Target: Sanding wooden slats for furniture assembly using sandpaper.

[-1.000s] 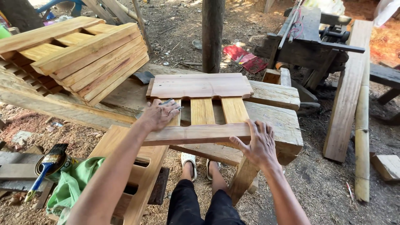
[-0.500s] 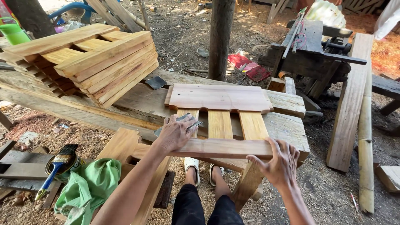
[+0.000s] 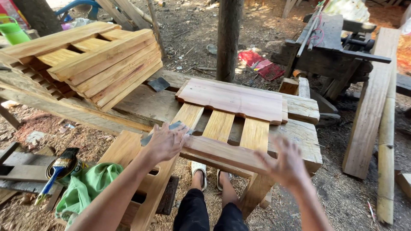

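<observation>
A wooden panel (image 3: 233, 100) with three slats and a cross rail lies on a rough workbench (image 3: 306, 141). My left hand (image 3: 165, 143) rests on the left end of the near rail, pressing a grey sheet of sandpaper (image 3: 171, 128) against the wood. My right hand (image 3: 287, 164) hovers blurred just above the right end of the rail, fingers spread, holding nothing. My legs and sandals (image 3: 199, 171) show below the bench.
A stack of slatted wooden pieces (image 3: 90, 64) lies at the upper left. A green cloth (image 3: 87, 190) and a blue-handled brush (image 3: 58, 171) on a can sit low left. A post (image 3: 229, 38) stands behind the bench, planks (image 3: 372, 102) lean right, near a dark machine table (image 3: 338, 47).
My right hand has lifted off the rail's right end and now hovers above it, blurred. My left hand stays on the rail's left end with the sandpaper. The view has shifted.
</observation>
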